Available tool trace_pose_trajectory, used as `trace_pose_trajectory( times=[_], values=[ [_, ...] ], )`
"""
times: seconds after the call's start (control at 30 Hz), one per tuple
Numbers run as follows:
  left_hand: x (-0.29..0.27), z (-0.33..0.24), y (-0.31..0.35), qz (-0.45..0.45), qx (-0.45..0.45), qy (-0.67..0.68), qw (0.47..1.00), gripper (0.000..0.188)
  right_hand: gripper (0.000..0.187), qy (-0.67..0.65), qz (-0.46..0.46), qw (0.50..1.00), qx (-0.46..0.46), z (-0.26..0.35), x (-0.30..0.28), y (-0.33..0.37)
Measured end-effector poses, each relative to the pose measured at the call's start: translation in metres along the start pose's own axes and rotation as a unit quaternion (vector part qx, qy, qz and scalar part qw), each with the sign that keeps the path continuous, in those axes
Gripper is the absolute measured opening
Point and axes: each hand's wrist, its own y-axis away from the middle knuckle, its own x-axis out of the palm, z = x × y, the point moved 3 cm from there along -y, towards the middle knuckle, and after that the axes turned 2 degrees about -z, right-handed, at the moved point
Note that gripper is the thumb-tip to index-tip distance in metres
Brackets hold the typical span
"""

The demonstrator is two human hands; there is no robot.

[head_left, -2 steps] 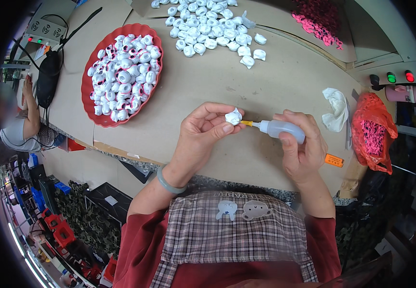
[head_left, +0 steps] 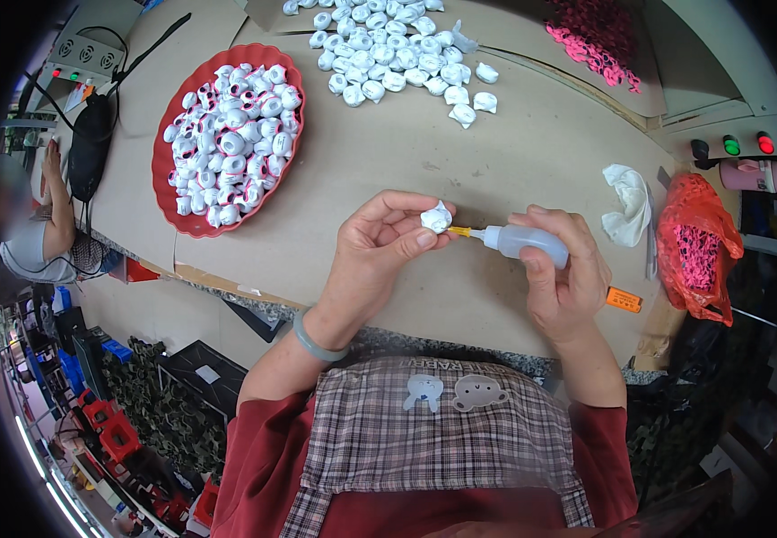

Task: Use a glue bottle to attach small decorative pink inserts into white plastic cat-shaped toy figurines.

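Note:
Between the thumb and fingers of my left hand (head_left: 387,235) is a small white rounded piece with pointed corners (head_left: 436,217). My right hand (head_left: 568,269) grips a translucent squeeze bottle (head_left: 532,243) lying sideways, its yellow needle tip (head_left: 459,230) at the right side of the white piece. Whether the tip goes inside it I cannot tell. A red scalloped tray (head_left: 166,193) to the left is heaped with similar white pieces that have pink-and-black parts in them. Plain white pieces (head_left: 388,54) lie loose in a pile at the far side of the table.
On the right are a crumpled white tissue (head_left: 626,204), an orange box-like item (head_left: 624,299) and a red plastic bag (head_left: 689,193) of pink pieces. More pink pieces (head_left: 593,58) lie at the far right. Another person (head_left: 39,215) sits at the left beyond a black cable.

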Motion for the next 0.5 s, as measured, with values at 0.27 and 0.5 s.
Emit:
trace_pose_trajectory(
  times=[0.27,0.5],
  values=[
    [0.002,0.001,0.000,0.009,-0.011,-0.005,1.000,0.029,0.031,-0.032,-0.006,0.999,0.042,-0.007,0.002,0.003],
    [0.005,-0.001,0.000,0.011,-0.041,0.023,0.999,0.030,0.030,-0.090,-0.046,0.984,0.145,-0.014,-0.002,0.007]
  ],
)
